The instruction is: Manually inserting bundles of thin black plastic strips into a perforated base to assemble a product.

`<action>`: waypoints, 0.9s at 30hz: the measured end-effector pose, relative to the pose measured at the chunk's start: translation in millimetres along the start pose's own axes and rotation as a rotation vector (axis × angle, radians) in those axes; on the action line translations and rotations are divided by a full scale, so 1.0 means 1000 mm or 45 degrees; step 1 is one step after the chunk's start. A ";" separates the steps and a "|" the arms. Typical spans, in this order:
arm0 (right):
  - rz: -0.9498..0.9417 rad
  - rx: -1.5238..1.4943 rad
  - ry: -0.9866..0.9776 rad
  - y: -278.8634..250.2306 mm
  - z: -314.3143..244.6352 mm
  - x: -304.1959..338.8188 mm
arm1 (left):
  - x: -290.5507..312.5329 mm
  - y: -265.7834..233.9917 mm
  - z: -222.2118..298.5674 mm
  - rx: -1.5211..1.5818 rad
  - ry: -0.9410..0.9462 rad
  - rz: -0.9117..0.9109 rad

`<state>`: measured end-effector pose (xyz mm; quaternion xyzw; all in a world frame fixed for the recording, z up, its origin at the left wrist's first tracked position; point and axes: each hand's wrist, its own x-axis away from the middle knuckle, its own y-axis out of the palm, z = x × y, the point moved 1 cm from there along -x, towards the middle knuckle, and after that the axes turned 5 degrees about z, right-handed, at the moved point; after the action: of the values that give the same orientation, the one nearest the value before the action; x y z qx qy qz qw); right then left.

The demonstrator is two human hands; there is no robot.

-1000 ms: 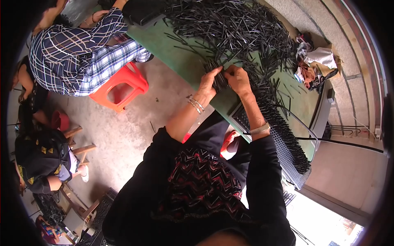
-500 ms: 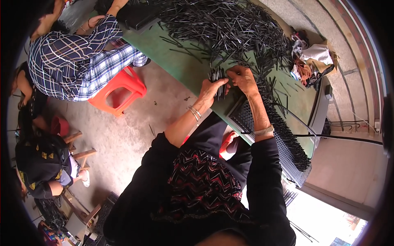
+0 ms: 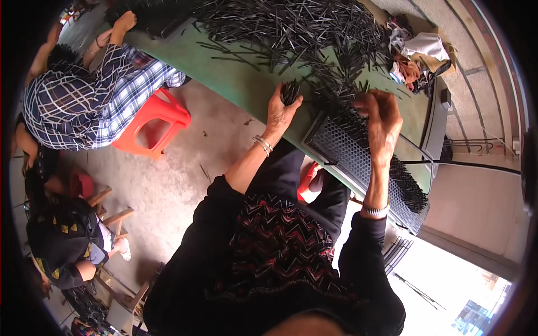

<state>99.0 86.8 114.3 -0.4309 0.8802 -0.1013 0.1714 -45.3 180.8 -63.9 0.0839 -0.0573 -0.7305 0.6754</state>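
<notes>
My left hand [image 3: 279,116] is wrapped round a bundle of thin black sticks [image 3: 290,92], held upright near the table's edge. Over the far end of a perforated tray [image 3: 344,147] is my right hand [image 3: 383,124], fingers pinched together. Its fingertips are blurred, and whatever lies between them cannot be made out. Rows of black sticks [image 3: 411,187] stand in the tray's holes along its far side. The holes nearer to me show bare. Beyond both hands spreads a big loose heap of the same black sticks [image 3: 302,28].
The green table [image 3: 218,78] carries the heap and tray. Crumpled bags and cloth [image 3: 420,56] lie at its far right. A black bar [image 3: 459,163] crosses on the right. A co-worker in a plaid shirt [image 3: 73,106] sits left on a red stool [image 3: 159,120]; another person [image 3: 61,224] sits lower left.
My right hand has left the bundle and moved right, over the tray. My left hand still grips the bundle, slightly farther left. The view has shifted a little.
</notes>
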 end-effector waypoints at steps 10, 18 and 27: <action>0.105 0.151 -0.126 -0.003 0.042 0.038 | 0.013 -0.001 -0.017 -0.168 0.157 0.018; 0.114 0.385 -0.163 0.002 0.038 0.048 | 0.010 -0.002 -0.014 0.052 0.116 0.111; 0.114 0.780 -0.580 0.012 0.055 0.049 | 0.000 0.004 0.035 1.038 -0.730 0.066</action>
<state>83.8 53.0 48.7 -0.3322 0.7664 -0.2537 0.4877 -48.9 179.8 -28.9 0.1356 -0.5237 -0.6252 0.5625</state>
